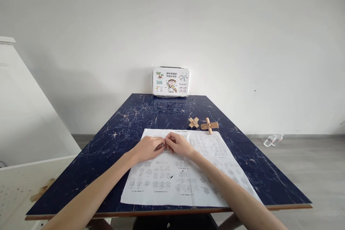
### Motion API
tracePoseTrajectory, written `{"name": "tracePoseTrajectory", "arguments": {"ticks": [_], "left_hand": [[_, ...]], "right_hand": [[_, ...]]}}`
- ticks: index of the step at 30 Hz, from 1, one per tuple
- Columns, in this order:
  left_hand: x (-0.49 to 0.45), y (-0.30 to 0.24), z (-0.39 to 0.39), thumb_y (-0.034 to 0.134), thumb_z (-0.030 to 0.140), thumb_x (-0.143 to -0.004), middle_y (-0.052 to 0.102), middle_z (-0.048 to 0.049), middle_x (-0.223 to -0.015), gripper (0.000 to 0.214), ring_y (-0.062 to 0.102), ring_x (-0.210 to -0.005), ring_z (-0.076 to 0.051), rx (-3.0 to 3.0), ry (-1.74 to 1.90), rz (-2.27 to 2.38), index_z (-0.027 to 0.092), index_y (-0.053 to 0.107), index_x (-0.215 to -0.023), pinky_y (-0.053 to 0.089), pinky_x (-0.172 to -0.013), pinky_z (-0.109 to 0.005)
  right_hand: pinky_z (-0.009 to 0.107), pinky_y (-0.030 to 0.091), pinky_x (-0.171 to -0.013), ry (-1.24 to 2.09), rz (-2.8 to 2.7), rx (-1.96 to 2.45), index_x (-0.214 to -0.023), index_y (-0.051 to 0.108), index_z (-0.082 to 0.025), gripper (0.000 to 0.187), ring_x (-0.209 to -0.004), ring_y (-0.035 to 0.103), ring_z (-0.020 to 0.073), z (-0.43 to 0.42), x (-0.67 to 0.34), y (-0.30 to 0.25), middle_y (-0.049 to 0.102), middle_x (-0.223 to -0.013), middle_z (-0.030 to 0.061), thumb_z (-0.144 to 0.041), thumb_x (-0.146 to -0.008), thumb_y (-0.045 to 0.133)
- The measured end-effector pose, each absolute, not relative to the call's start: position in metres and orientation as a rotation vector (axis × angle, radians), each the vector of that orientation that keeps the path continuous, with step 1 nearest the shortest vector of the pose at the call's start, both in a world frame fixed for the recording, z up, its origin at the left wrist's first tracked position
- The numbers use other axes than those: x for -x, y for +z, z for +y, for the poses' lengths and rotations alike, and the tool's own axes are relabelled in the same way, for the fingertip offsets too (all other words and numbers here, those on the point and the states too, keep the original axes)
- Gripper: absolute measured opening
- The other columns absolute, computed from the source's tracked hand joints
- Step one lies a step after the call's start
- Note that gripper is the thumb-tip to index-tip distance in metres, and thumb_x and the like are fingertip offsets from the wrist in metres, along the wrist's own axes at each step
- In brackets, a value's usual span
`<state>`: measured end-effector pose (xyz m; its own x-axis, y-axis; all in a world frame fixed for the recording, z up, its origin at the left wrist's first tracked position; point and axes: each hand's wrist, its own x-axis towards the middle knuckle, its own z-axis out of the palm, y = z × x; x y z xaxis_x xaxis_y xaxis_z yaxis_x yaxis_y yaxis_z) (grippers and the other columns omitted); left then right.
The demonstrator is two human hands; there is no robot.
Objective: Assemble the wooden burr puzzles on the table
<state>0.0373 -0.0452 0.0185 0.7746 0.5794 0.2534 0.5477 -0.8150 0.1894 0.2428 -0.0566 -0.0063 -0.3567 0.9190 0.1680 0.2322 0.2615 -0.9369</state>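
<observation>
My left hand (pixel 147 148) and my right hand (pixel 178 145) meet over the upper part of a white printed instruction sheet (pixel 185 172) on the dark blue marble table (pixel 118 136). Both hands have curled fingers pinching a small thing between them; it is too hidden to name. Two wooden puzzles lie beyond the sheet's far right corner: a pale cross-shaped one (pixel 193 122) and a browner one (pixel 209 125).
A white tin box (pixel 170 82) with cartoon pictures stands at the table's far edge against the wall. A plastic bottle (pixel 272 139) lies on the floor to the right. A white surface (pixel 27 183) with a wooden piece (pixel 40 192) sits at the left.
</observation>
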Motion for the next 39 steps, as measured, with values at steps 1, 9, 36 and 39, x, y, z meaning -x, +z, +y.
{"name": "tracePoseTrajectory", "arguments": {"ticks": [1, 9, 36, 39], "left_hand": [[-0.037, 0.018, -0.045, 0.047, 0.029, -0.103, 0.066, -0.0003, -0.078, 0.023, 0.058, -0.063, -0.014, -2.859, 0.464, 0.91, 0.018, 0.059, -0.086, 0.037, -0.06, -0.026], [-0.037, 0.017, -0.044, 0.047, 0.029, -0.104, 0.068, -0.0008, -0.079, 0.024, 0.059, -0.062, -0.014, -2.859, 0.484, 0.897, 0.019, 0.062, -0.087, 0.038, -0.059, -0.026], [-0.036, 0.022, -0.046, 0.047, 0.035, -0.104, 0.074, -0.0031, -0.086, 0.029, 0.064, -0.068, -0.014, -2.774, 0.52, 0.886, 0.02, 0.072, -0.102, 0.043, -0.062, -0.025], [-0.036, 0.022, -0.046, 0.048, 0.035, -0.104, 0.073, -0.0025, -0.085, 0.028, 0.064, -0.067, -0.014, -2.765, 0.511, 0.893, 0.02, 0.072, -0.103, 0.043, -0.062, -0.024]], "right_hand": [[0.025, 0.045, -0.054, 1.135, -1.763, 1.055, -0.08, 0.055, -0.022, 0.02, -0.051, 0.056, 0.0113, -0.057, -0.243, -0.006, 0.063, -0.066, -0.0033, -0.034, -0.096, 0.056], [0.025, 0.043, -0.054, 1.166, -1.732, 1.036, -0.08, 0.055, -0.022, 0.027, -0.05, 0.055, 0.0116, -0.056, -0.243, -0.007, 0.063, -0.066, -0.003, -0.042, -0.097, 0.056], [0.025, 0.029, -0.036, 1.242, -0.586, 0.583, -0.063, 0.029, -0.025, 0.056, -0.039, 0.026, 0.0099, -0.02, -0.309, -0.008, 0.026, -0.052, -0.0071, -0.071, -0.095, 0.032], [0.025, 0.03, -0.036, 1.254, -0.503, 0.518, -0.062, 0.027, -0.025, 0.053, -0.039, 0.025, 0.0095, -0.019, -0.314, -0.008, 0.026, -0.051, -0.0068, -0.064, -0.097, 0.033]]}}
